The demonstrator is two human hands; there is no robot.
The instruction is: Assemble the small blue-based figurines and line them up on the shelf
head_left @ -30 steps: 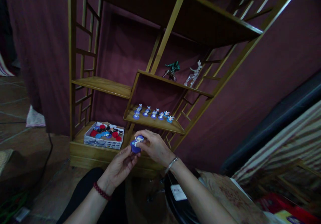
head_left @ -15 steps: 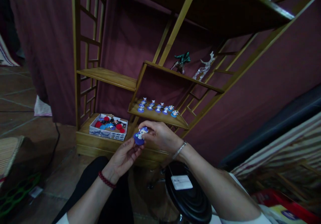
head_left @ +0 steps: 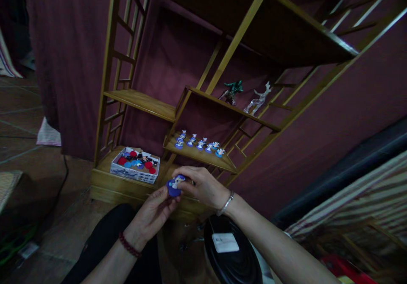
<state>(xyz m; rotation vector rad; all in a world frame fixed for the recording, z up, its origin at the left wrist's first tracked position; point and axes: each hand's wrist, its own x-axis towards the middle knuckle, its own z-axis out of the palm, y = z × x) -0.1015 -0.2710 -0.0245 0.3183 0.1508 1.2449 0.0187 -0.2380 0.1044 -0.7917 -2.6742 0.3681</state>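
Note:
A small purple-and-white figurine (head_left: 174, 183) on a round purple base is held between both hands, in front of the wooden shelf. My left hand (head_left: 154, 212) pinches the base from the lower left. From the upper right, my right hand (head_left: 200, 185) grips the figurine's upper part with thumb and fingers. Several similar figurines (head_left: 200, 144) stand in rows on the small middle shelf (head_left: 219, 162), beyond my hands. To the left, an open box (head_left: 133, 174) holds a jumble of red, blue and black pieces.
A dark green figure (head_left: 233, 92) and a clear deer ornament (head_left: 258, 99) stand on the shelf above. A round black stool (head_left: 232, 254) with a white label is close below my right forearm. Purple curtain (head_left: 63, 63) hangs at the left.
The view has shifted and tilted slightly, so the shelf sits lower. Both hands keep hold of the figurine, which now appears slightly lower and further left.

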